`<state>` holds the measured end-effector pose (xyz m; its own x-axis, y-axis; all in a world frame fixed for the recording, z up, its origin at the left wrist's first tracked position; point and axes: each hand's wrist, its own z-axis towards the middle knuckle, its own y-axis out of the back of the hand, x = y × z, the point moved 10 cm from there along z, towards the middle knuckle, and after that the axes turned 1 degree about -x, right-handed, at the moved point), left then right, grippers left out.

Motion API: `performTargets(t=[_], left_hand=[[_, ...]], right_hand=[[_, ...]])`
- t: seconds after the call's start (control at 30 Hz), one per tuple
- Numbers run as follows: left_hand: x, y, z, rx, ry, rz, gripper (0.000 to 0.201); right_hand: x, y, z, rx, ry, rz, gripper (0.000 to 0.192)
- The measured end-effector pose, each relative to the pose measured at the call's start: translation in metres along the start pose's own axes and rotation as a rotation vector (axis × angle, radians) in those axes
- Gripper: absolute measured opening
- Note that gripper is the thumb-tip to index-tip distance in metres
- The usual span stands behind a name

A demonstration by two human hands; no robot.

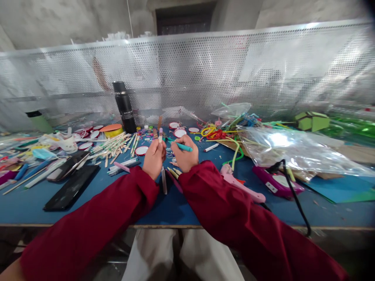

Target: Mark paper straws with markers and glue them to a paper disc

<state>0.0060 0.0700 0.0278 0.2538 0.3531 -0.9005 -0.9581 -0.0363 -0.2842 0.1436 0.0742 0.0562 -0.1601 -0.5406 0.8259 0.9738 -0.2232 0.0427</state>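
Stick being coloured with a pen

A stick (160, 136) is held upright in the closed left hand (154, 158); at its 3 o'clock a teal pen (183, 146) is gripped by the right hand (184, 156), tip at the stick. Steady strokes seem called for. A flask (124, 106) stands at 11 o'clock.

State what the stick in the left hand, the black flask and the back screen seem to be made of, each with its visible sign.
Stick: probably wood, pale and matte, tip coloured pink.
Black flask: likely coated metal, with a dull sheen.
Back screen: sheet metal, shiny grey, with rows of punched holes.
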Motion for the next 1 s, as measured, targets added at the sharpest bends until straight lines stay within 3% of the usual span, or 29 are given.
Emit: performTargets(t=[0.1,0.47,1.0], left_hand=[[-0.002,0.0,0.0,0.002,0.0,0.03,0.031],[0.009,-0.002,-0.001,0.012,0.071,-0.02,0.037],[0.012,-0.003,-0.001,0.02,0.081,-0.033,0.038]], right_hand=[[0.0,0.004,0.002,-0.028,0.005,0.043,0.016],[0.03,-0.004,-0.007,0.058,0.203,0.059,0.014],[0.021,-0.008,-0.005,0.077,0.208,-0.003,0.014]])
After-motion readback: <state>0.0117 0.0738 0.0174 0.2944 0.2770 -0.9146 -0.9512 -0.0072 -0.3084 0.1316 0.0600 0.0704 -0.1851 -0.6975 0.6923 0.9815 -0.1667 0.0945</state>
